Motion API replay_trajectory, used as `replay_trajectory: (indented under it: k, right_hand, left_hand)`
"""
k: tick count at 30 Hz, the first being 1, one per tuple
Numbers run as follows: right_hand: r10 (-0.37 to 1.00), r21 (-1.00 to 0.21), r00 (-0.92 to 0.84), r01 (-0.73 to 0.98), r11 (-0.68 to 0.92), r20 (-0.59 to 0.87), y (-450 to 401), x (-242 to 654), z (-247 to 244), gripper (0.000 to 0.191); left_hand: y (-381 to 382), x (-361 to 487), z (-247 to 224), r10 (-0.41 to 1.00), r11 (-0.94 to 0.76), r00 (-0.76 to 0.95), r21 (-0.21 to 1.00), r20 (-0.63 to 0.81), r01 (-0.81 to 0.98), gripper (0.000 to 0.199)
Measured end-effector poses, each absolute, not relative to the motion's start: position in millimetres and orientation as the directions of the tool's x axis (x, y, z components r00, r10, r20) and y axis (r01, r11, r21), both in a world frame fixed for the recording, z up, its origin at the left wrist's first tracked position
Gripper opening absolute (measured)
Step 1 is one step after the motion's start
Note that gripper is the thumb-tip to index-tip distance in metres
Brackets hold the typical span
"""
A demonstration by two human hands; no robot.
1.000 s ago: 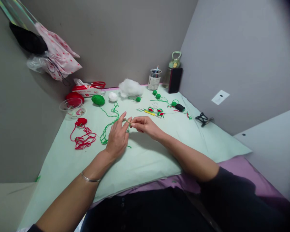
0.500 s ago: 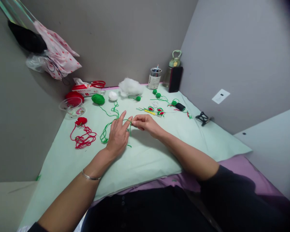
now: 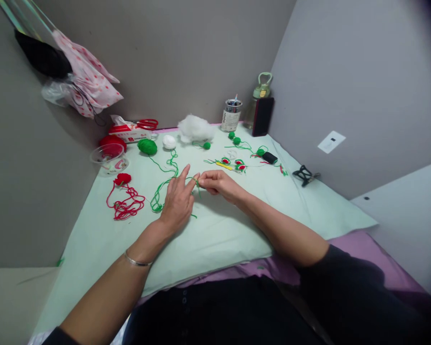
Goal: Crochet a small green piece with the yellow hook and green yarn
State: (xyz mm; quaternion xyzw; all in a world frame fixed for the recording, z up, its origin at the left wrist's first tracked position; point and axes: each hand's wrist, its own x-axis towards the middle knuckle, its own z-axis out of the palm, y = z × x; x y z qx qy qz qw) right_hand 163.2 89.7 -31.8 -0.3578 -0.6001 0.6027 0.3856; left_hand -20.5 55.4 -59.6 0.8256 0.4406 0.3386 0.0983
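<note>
Green yarn [image 3: 156, 203] lies in loose loops on the pale green cloth [image 3: 222, 235] and runs up to both hands. My left hand [image 3: 179, 201], palm down with its index finger raised, has the yarn at its fingertips. Pinched fingers of my right hand [image 3: 217, 184] meet it there, closed on the yarn; any tool between them is too small to make out. A short green tail hangs below the fingertips. Behind the hands are a green yarn ball [image 3: 147, 146] and a white ball [image 3: 169, 142]. Red yarn [image 3: 129, 206] lies tangled to the left.
White stuffing [image 3: 195, 129], a pen can [image 3: 232, 115], a bottle [image 3: 262, 88] and a phone [image 3: 263, 117] stand along the back. Small red-green pieces [image 3: 240, 166] lie right of centre, a black clip [image 3: 305, 176] farther right. A clear tub [image 3: 111, 160] sits at left.
The whole view has shifted slightly. Both hands keep nearly the same pose at the green yarn, and the short hanging tail has moved a little.
</note>
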Motion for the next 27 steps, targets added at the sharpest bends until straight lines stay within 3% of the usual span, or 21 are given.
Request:
replay_trajectory:
  k: [8, 14, 20, 27]
  right_hand:
    - [0.922, -0.978, -0.356, 0.078, 0.192, 0.152, 85.3, 162.2, -31.4, 0.029]
    - [0.916, -0.883, -0.288, 0.297, 0.363, 0.279, 75.6, 156.6, -34.1, 0.024]
    - [0.881, -0.747, -0.297, 0.47, 0.47, 0.368, 70.8, 153.9, -39.8, 0.016]
    - [0.863, -0.646, -0.307, 0.573, 0.505, 0.401, 70.3, 154.1, -41.3, 0.016]
  left_hand:
    - [57.1, -22.6, -54.3, 0.88, -0.47, 0.202, 0.733, 0.43, 0.491, 0.032]
    - [63.8, -26.6, -56.7, 0.968, -0.248, 0.079, 0.95, 0.236, 0.188, 0.026]
    - [64.0, -24.5, -55.8, 0.994, -0.093, 0.057, 0.994, 0.097, -0.064, 0.029]
    - [63.1, -23.5, -52.7, 0.998, -0.011, 0.055, 0.984, 0.021, -0.18, 0.029]
